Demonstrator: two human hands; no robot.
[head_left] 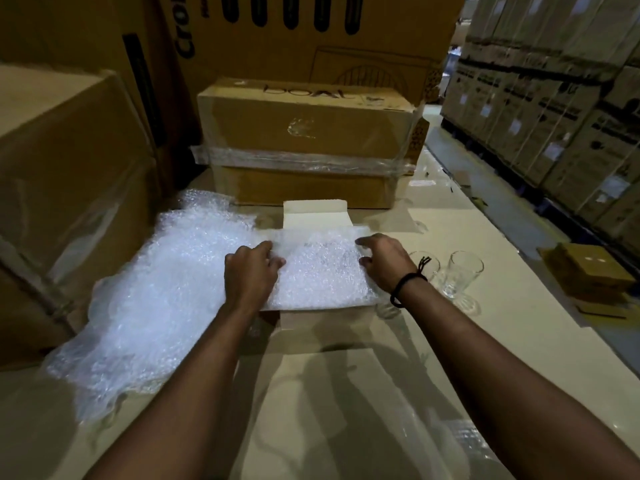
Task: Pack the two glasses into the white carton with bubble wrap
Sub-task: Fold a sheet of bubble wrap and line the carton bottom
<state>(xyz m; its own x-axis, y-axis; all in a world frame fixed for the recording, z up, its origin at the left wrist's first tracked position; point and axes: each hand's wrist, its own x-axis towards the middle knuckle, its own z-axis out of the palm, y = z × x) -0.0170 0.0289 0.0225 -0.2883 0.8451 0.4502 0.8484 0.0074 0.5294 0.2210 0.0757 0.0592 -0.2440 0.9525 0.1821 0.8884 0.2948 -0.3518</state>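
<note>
Two glasses stand right of centre in the frame, on the pale work surface (pixel 346 393): the outer glass (pixel 462 275) is in full view and upright, while the inner glass (pixel 424 263) is partly hidden behind the right wrist, which wears a dark cord band (pixel 405 284). Both are outside the white carton (pixel 315 214), which sits at the centre of the frame with its back flap standing up. We see a small bubble wrap sheet (pixel 322 271) lying across the carton's open top and covering most of it, so the inside is hidden from us. The left hand (pixel 251 271) grips the left edge of that sheet, thumb on top and fingers curled. The right hand (pixel 382 263) is at the sheet's right edge with bent fingers, its forefinger and thumb touching the wrap (we cannot tell whether it pinches or only rests there). At the left of the frame a big bubble wrap sheet (pixel 166 289) lies spread and crumpled, reaching from the centre to the lower left. Behind the carton, at upper centre, we see a brown box (pixel 304 133) banded in clear film, set on another box. At the right edge sits a small brown box (pixel 588 271), and at upper right rows of stacked boxes (pixel 554 98) run into the distance.
</note>
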